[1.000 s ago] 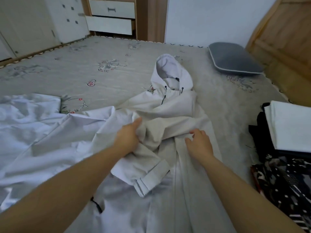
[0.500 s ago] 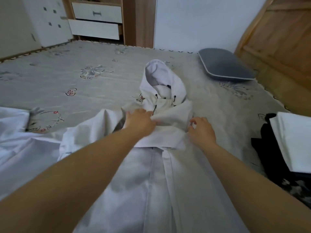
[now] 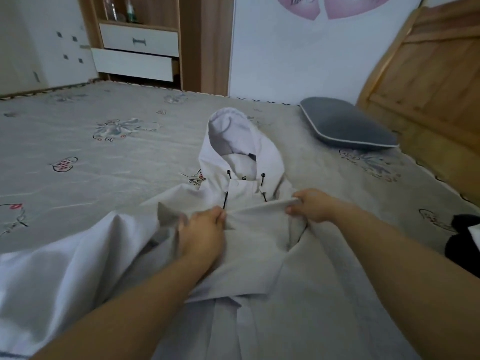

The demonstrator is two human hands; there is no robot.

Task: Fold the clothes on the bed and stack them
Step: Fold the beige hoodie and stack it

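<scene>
A white hooded jacket (image 3: 249, 245) lies lengthwise on the bed, its hood (image 3: 239, 136) pointing away from me and black drawcord toggles at the collar. One sleeve is folded across the chest. My left hand (image 3: 201, 235) pinches the folded sleeve's upper edge at chest height. My right hand (image 3: 310, 205) pinches the same edge further right, fingers curled round the cloth. The fabric is stretched taut between both hands.
The bed (image 3: 104, 157) has a grey patterned cover. A grey pillow (image 3: 345, 126) lies at the far right by the wooden headboard (image 3: 426, 74). More white cloth (image 3: 46, 276) spreads at the lower left. A dark garment (image 3: 462, 242) shows at the right edge. Drawers (image 3: 137, 53) stand beyond.
The sleeve has been carried up over the jacket's chest. Both hands moved from pressing lower on the jacket to pinching the sleeve's top edge. The camera tilted up and forward.
</scene>
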